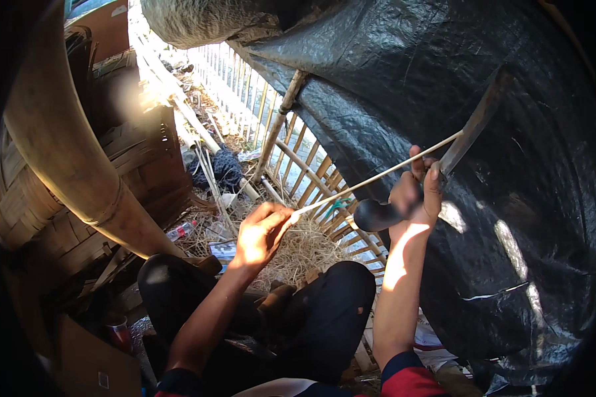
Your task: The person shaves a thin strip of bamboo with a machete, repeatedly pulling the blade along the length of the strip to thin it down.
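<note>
Left hand [261,233] pinched on near end of thin stick [377,176]; right hand [417,198] wrapped round dark handle of knife [475,122]. Stick slants up between hands, far end seeming to meet blade. Stick likely light, springy, easily split; best held near end, clear of edge. Knife probably weightier; hold by handle. Lower left: red container [119,335], cardboard box [98,364], contents of both unclear. Beyond: straw [298,255], slatted fence [304,167].

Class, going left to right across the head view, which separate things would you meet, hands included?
Thick, round, tan bamboo pole → left hand → thin, bright green tie → right hand → long, narrow, grey metal knife blade.
</note>
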Demonstrator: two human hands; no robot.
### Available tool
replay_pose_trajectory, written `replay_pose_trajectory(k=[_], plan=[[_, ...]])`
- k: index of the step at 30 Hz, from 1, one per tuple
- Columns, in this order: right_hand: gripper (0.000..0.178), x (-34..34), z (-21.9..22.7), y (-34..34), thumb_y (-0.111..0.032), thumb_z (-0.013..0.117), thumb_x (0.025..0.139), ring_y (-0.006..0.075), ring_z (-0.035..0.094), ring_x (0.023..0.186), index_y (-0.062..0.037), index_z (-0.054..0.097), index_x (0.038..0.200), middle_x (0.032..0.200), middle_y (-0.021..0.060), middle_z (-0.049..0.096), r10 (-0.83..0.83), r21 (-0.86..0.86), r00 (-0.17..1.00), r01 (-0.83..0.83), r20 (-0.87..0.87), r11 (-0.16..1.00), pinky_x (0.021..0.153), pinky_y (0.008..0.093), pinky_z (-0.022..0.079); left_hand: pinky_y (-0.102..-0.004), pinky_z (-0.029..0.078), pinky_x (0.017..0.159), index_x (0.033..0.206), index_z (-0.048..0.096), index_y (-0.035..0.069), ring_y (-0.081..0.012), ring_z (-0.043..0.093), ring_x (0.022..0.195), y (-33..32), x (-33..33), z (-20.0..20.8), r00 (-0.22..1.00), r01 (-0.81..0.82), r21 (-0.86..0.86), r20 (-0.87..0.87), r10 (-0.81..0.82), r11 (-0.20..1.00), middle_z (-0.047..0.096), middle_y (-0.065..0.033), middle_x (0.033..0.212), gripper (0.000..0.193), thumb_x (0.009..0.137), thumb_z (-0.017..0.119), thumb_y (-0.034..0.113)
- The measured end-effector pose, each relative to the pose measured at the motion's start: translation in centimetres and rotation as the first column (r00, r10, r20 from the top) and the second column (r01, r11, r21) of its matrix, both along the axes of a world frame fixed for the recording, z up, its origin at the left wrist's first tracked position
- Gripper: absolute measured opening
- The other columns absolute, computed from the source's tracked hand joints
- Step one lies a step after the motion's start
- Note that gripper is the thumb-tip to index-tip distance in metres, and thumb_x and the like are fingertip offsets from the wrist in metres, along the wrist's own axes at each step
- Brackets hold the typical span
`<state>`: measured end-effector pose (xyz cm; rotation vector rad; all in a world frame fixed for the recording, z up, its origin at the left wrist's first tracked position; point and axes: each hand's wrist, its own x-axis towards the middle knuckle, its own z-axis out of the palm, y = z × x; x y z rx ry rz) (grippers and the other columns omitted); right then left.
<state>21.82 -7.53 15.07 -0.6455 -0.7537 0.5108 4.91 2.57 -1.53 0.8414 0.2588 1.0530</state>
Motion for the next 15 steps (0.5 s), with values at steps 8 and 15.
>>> replay_pose_trajectory(k=[8, 15], plan=[[0.014, -3.6, -5.2, 1.0, -0.018, 0.063, 0.091, 0.0077, 0.044, 0.044, -0.0063, 0.056, 0.088, 0.074, 0.0051, 0.057, 0.022, -0.23, 0.987, -0.059, -0.159, 0.971, 0.038, 0.0223, 0.035, -0.0264, 0.048, 0.071, 0.102, 0.066, -0.001, -0.0144, 0.064, 0.08, 2.8, -1.7, 3.8, 0.685, -0.286, 0.642, -0.381, 0.62, 0.711, 0.067, -0.0096, 0.086, 0.018, 0.086, 0.068, 0.007], [0.017, -5.4, -6.6, 2.1, -0.014, 0.069, 0.085, 0.0074, 0.046, 0.043, -0.0074, 0.054, 0.078, 0.06, -0.0004, 0.051, 0.154, -0.571, 0.953, -0.281, -0.261, 0.771, 0.039, 0.0235, 0.035, -0.0232, 0.047, 0.069, 0.095, 0.064, -0.003, -0.0083, 0.06, 0.074, 1.5, -3.9, 3.4, 0.75, -0.379, 0.459, -0.356, 0.557, 0.804, 0.067, -0.0048, 0.08, 0.013, 0.09, 0.065, 0.009]])
